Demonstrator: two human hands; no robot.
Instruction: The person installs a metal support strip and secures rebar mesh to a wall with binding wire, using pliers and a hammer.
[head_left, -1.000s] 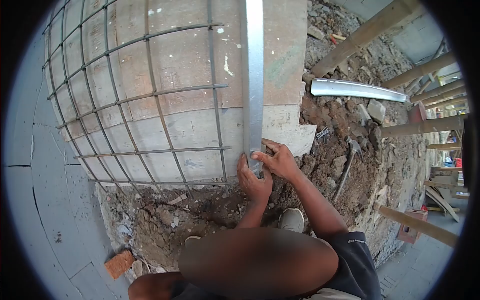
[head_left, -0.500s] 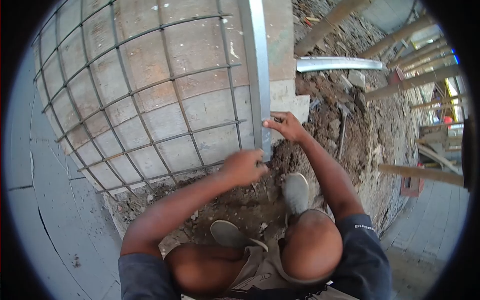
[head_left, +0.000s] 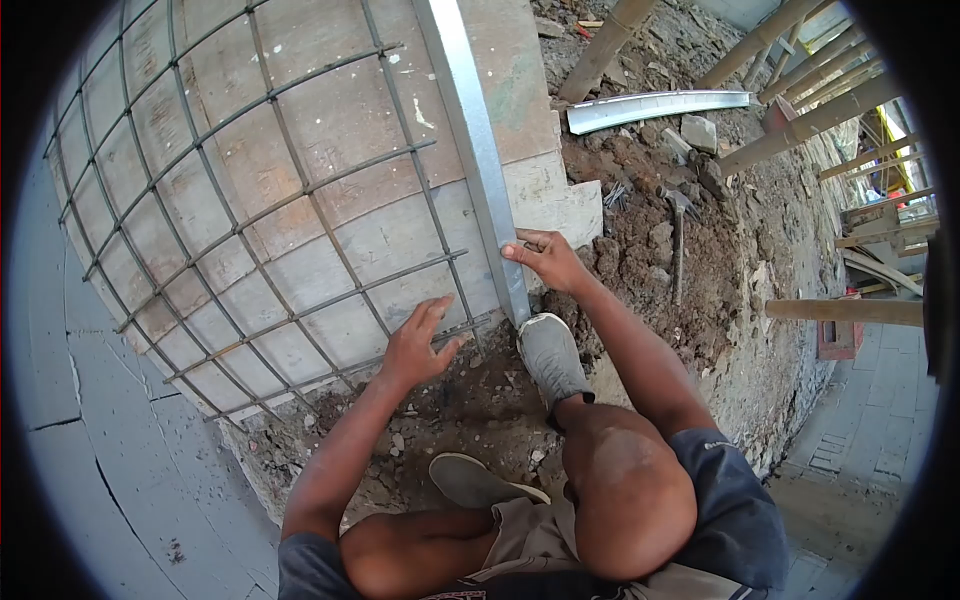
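Left hand off the metal bar [head_left: 475,130], right hand still on it, right shoe [head_left: 552,362] now at its lower end.

Bar lies over the boards [head_left: 535,190], just right of the wire mesh [head_left: 310,189]. Right hand [head_left: 548,262] grasps it near the bottom, thumb on its face. Left hand [head_left: 418,348] has moved from the bar's end to the mesh's lower corner: released, fingers spread; can't tell if it touches wire. Shoe was apart from the bar before.
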